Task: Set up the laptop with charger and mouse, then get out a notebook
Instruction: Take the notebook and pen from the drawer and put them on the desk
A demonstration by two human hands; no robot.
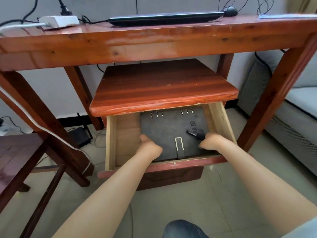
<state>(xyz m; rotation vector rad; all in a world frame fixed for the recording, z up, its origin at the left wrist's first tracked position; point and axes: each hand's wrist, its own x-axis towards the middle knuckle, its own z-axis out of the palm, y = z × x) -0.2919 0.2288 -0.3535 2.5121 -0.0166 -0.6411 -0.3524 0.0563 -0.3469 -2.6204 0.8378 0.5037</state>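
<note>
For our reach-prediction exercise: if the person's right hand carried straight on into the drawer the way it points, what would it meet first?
Probably the black pen lying on the notebook, just ahead of the right hand; whether the fingers already touch it is unclear.

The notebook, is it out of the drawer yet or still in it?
Still in it: the notebook lies flat in the open drawer, with the left hand and right hand at its near edge.

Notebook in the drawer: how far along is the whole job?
Done: the closed laptop and mouse sit cabled on the desk. In hand: the left hand grips the notebook, the right hand a pen, inside the open drawer. Left: lifting it out.
</note>
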